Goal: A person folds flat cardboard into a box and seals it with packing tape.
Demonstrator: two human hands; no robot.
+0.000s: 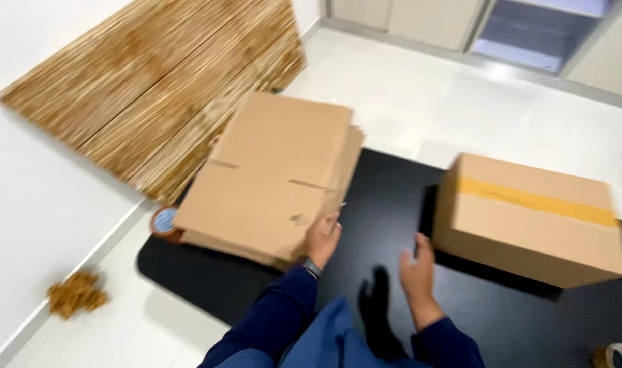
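- White tiled floor, white wall on my left; a black mat (393, 204) lies on the floor and carries the work. View is motion-blurred.
- Stack of flat cardboard sheets (277, 177) sits on the mat's left part, its far end overhanging toward the wooden panels (161, 88) leaning on the wall.
- My left hand (322, 238) is at the stack's near right corner, fingers curled over the edge and pinching it, thumb side toward me. Dark blue sleeve, watch at the wrist.
- My right hand (418, 269) hovers above the mat, fingers spread, holding nothing, just beside the near left corner of the taped box (529, 218).
- Taped box stands closed on the mat's right side, yellow-brown tape strip across its top.
- Judgement: to lift one sheet cleanly, I should peel only the top layer at the corner, keep the rest pinned flat, and draw it toward me without dragging the pile.
- Tape roll (164, 223) lies half under the stack's left corner; another roll (618, 356) sits at the bottom right edge.
- Small brown heap (77, 293) near the wall; cannot tell what it is.
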